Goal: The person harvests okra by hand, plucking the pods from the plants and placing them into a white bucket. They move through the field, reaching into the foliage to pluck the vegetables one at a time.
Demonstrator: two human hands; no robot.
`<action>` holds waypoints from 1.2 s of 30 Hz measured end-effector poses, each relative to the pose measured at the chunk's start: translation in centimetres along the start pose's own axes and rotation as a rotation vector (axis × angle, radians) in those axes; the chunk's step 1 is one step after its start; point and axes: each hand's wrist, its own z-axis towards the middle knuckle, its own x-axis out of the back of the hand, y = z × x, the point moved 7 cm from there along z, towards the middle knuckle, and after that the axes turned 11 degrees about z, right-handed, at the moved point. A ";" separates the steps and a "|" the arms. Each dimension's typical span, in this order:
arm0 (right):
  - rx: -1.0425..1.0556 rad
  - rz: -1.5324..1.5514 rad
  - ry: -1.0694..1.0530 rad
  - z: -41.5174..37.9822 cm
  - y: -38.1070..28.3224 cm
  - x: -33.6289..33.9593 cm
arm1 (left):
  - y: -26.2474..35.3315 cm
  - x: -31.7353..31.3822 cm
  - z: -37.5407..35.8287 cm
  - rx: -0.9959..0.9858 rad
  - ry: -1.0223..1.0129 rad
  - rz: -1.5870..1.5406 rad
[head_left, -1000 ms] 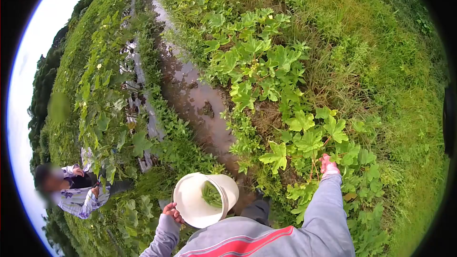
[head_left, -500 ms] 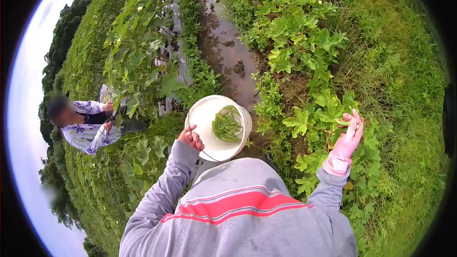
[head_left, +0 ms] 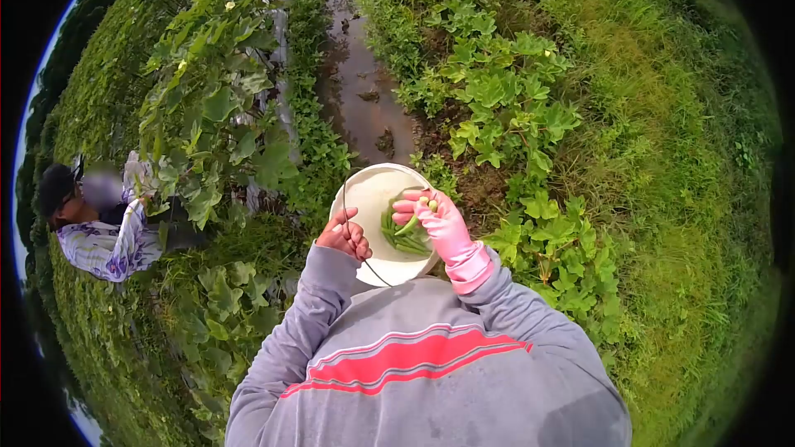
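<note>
A white bucket (head_left: 368, 190) hangs in front of my body, with several green okra pods (head_left: 409, 244) lying on its bottom. My bare left hand (head_left: 344, 237) is closed on the thin wire handle (head_left: 378, 274) at the bucket's left side. In a pink glove, my right hand (head_left: 448, 238) is over the bucket's right rim. Its fingers are closed around okra pods (head_left: 411, 223), whose pale cut ends point up by the fingertips. The glove and wrist cover part of the rim.
A wet, muddy furrow (head_left: 364, 74) runs ahead between the rows. Leafy okra plants (head_left: 505, 91) grow on the right, with tall grass (head_left: 654, 157) beyond. Taller plants (head_left: 219, 108) line the left, where another person (head_left: 108, 240) in a patterned shirt stands among them.
My right hand has moved left from the right-hand plants to over the bucket, carrying okra. My left hand still grips the handle. The view has turned slightly to the right.
</note>
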 end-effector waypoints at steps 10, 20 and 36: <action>0.083 -0.113 0.256 13.8 2.2 0.8 | 4.8 13.3 6.1 0.079 -0.040 0.075; 0.581 0.892 0.838 10.4 -2.6 27.0 | 14.7 19.5 11.7 0.138 0.134 0.203; 0.889 1.493 0.766 19.0 -8.1 36.2 | 23.8 14.7 24.2 0.217 0.051 0.305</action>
